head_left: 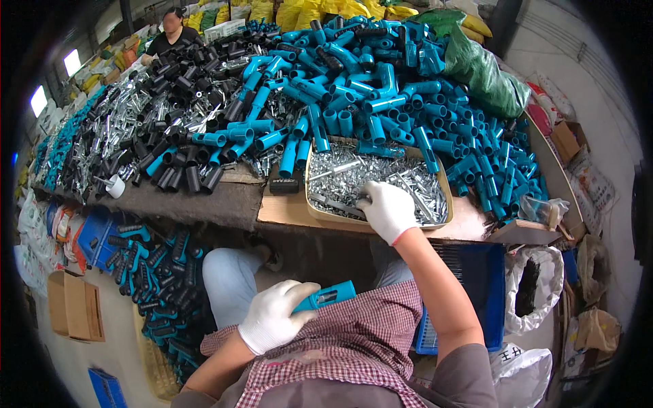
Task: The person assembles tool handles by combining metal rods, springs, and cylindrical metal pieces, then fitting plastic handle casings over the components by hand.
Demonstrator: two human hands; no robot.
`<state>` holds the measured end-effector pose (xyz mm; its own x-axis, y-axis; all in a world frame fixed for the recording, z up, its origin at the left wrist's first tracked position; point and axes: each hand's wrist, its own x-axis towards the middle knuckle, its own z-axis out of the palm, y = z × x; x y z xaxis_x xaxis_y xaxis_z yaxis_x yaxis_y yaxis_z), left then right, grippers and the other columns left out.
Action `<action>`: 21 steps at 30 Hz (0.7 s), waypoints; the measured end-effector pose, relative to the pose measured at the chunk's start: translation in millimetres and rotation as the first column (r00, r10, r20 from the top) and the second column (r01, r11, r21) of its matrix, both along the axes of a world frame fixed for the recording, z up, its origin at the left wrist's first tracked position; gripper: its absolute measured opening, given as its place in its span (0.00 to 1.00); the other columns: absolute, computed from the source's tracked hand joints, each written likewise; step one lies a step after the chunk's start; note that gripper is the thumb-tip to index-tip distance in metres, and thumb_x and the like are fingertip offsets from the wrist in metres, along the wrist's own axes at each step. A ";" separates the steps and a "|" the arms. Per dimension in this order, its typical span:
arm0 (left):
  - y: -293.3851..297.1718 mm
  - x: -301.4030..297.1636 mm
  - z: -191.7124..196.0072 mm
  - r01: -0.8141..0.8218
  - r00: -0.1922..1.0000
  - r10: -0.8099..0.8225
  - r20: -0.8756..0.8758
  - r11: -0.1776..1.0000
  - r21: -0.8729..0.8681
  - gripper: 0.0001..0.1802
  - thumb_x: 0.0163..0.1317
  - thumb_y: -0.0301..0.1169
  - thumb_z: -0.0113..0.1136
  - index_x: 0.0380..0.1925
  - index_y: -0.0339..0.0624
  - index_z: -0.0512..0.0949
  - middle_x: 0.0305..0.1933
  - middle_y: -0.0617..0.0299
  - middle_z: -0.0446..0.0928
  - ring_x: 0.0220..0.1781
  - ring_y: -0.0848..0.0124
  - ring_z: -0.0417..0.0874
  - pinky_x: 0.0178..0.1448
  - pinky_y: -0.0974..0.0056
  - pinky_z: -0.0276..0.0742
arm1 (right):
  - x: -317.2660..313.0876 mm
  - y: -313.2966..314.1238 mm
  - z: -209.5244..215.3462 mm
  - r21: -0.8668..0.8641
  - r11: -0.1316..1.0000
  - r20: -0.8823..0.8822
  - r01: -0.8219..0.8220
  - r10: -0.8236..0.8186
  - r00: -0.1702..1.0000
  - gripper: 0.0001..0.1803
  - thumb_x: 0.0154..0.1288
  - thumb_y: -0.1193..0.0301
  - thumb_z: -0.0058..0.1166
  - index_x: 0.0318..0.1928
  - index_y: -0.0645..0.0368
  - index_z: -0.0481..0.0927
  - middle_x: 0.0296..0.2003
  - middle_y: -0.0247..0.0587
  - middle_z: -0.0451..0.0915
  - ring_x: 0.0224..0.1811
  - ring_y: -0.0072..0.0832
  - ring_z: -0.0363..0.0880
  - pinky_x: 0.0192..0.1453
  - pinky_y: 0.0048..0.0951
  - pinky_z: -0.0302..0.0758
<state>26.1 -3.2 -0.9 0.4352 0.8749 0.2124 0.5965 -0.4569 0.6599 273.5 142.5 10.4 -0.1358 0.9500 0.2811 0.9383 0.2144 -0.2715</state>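
Observation:
My left hand (pixel 273 317), in a white glove, is closed around a teal plastic tool handle (pixel 328 296) with a slot along its side, held above my lap. The lower part of that handle is hidden in my fingers. Over the near edge of a cream tray (pixel 320 216), my gloved right hand (pixel 388 209) reaches among small metal parts (pixel 347 182), its fingers bent together. Whatever lies between those fingertips is too small or hidden to make out. A flat metal bar (pixel 340 206) rests in the tray just left of this hand.
Behind the tray rise heaps of teal handles (pixel 381 88), black sleeves (pixel 194 178) and metal pieces (pixel 122 129). Teal-and-black handles (pixel 163 292) fill a container at lower left. A blue crate (pixel 486 285) stands right of my lap. Another person (pixel 175 35) sits beyond the heap.

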 end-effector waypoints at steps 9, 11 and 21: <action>-0.2 -8.6 -5.3 -0.004 0.999 0.003 0.048 1.000 0.015 0.25 0.45 0.30 0.75 0.47 0.40 0.81 0.44 0.51 0.82 0.43 0.54 0.85 0.46 0.58 0.80 | 9.5 9.6 -13.3 0.111 0.994 -0.237 -0.001 0.028 0.971 0.07 0.59 0.70 0.60 0.36 0.58 0.81 0.32 0.51 0.83 0.39 0.48 0.83 0.43 0.42 0.77; 3.0 -9.9 -2.7 -0.009 0.997 0.009 0.080 1.000 0.006 0.25 0.45 0.30 0.75 0.46 0.40 0.81 0.42 0.51 0.82 0.43 0.54 0.84 0.46 0.58 0.80 | 13.2 11.7 -10.3 0.150 0.989 -0.356 -0.013 0.067 0.932 0.06 0.58 0.72 0.60 0.35 0.61 0.81 0.33 0.52 0.83 0.39 0.48 0.82 0.44 0.40 0.77; 17.3 -16.6 5.1 0.028 0.999 -0.023 -0.027 0.981 0.194 0.29 0.41 0.32 0.76 0.47 0.39 0.81 0.39 0.52 0.82 0.41 0.54 0.83 0.45 0.57 0.79 | -27.4 -55.6 6.2 -0.241 0.797 -0.686 -0.555 0.264 0.678 0.04 0.60 0.78 0.59 0.35 0.66 0.84 0.31 0.39 0.85 0.31 0.21 0.83 0.39 0.23 0.80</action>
<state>9.5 14.1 4.2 0.4640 0.8065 0.3663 0.5976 -0.5903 0.5426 246.0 86.9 16.6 -0.4830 0.8738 0.0571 0.3856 0.2708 -0.8820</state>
